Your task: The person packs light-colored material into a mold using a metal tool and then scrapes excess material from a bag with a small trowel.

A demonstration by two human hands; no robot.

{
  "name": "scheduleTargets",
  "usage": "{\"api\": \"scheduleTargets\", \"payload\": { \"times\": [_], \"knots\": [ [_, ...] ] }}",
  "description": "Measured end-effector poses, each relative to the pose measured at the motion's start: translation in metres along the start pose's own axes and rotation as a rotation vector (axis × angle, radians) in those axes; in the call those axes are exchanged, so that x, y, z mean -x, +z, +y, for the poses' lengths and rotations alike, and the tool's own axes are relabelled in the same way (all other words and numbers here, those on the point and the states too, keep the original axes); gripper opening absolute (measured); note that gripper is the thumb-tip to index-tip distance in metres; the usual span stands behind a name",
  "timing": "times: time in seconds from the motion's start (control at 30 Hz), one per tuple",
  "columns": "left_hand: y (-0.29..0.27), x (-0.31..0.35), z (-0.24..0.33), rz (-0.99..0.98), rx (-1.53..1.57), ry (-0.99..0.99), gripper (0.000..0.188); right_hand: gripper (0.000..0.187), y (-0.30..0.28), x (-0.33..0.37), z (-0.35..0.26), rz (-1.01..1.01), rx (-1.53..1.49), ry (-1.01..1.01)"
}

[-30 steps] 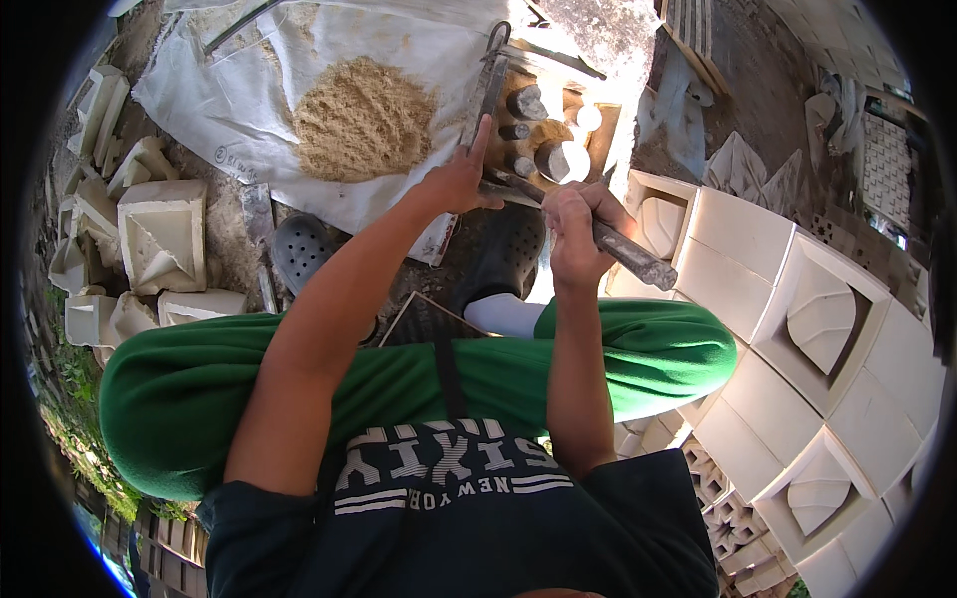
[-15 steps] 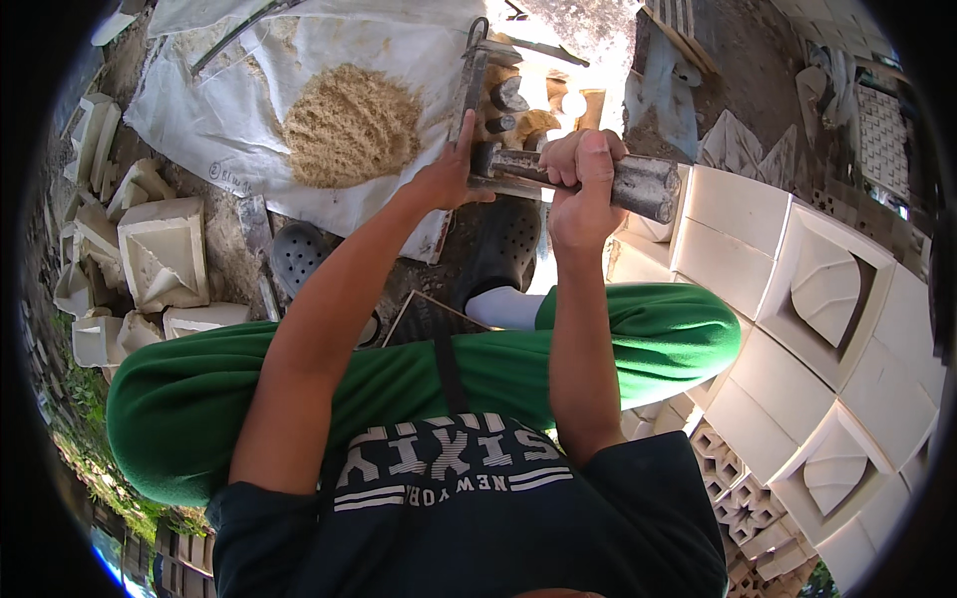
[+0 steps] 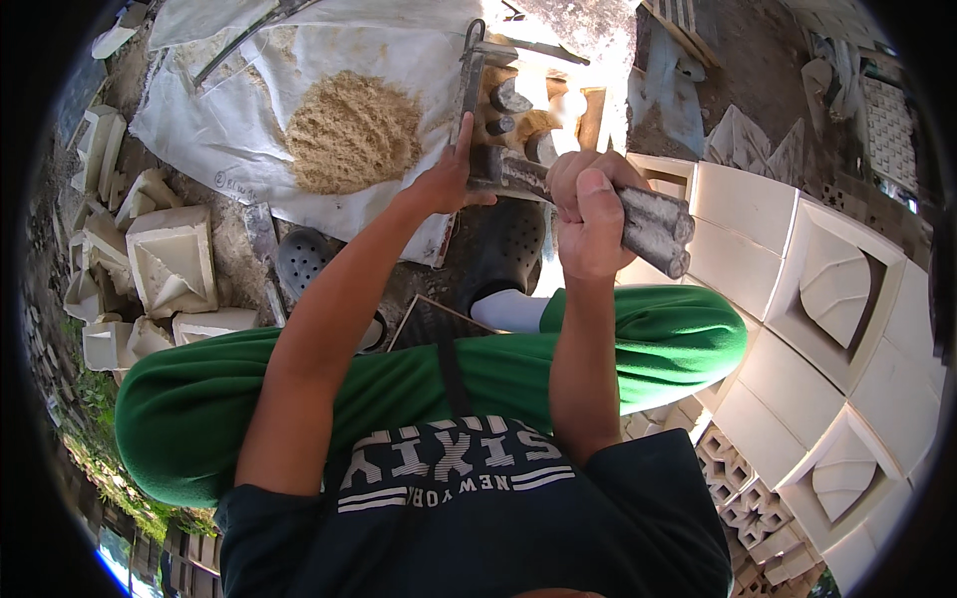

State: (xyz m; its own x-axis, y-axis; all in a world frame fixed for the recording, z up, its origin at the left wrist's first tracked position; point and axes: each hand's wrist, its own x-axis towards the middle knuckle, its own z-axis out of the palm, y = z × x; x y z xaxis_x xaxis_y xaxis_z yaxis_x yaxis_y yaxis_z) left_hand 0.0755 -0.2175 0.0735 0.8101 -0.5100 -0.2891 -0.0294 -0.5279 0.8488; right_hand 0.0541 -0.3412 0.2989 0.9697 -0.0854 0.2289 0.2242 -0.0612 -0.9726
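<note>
My right hand (image 3: 590, 214) is wrapped round a heavy, worn metal bar tool (image 3: 658, 229), its thick end made of rounded, pipe-like bars. The thinner end slants left over the near side of a metal mold (image 3: 471, 85). My left hand (image 3: 449, 181) presses against the mold's near left corner, index finger stretched along the side and thumb spread toward the right. Inside the mold, dark round cores (image 3: 511, 97) stand among sandy brown material (image 3: 538, 125). Bright sunlight washes out part of its right side.
A sand heap (image 3: 354, 135) lies on a white sheet (image 3: 229, 110) to the left. Cast pale blocks (image 3: 171, 259) are piled at far left. Stacked pale blocks (image 3: 753, 259) form a wall on the right. My clog-shod feet (image 3: 503, 254) are just below the mold.
My right hand has shifted slightly right and down, and the bar tool's thick end now tips lower. My left hand stays at the mold's corner.
</note>
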Motion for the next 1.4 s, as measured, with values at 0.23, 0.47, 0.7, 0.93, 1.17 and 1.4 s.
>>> {"api": "scheduleTargets", "payload": {
  "times": [0.23,0.47,0.7,0.93,1.17,1.4],
  "knots": [
    [-0.004,0.003,0.006,-0.070,0.019,-0.039,0.133,0.023,-0.008,0.002,0.022,-0.016,0.075,0.051],
    [-0.002,0.001,0.012,-0.055,-0.007,-0.038,0.134,0.022,-0.012,0.005,0.026,0.057,-0.213,0.032],
    [0.001,0.002,0.008,-0.029,-0.010,-0.014,0.134,0.021,-0.015,0.002,0.019,0.055,-0.276,-0.012],
    [0.000,0.001,0.006,-0.039,0.014,-0.021,0.134,0.027,-0.016,0.005,0.006,0.063,-0.268,0.020],
    [-0.003,0.002,0.008,-0.074,0.019,-0.057,0.134,0.024,-0.014,0.002,0.013,0.037,-0.208,0.026],
    [-0.001,0.003,0.003,0.041,0.024,0.065,0.134,0.024,-0.002,-0.006,0.015,0.054,-0.135,0.123]
  ]
}}
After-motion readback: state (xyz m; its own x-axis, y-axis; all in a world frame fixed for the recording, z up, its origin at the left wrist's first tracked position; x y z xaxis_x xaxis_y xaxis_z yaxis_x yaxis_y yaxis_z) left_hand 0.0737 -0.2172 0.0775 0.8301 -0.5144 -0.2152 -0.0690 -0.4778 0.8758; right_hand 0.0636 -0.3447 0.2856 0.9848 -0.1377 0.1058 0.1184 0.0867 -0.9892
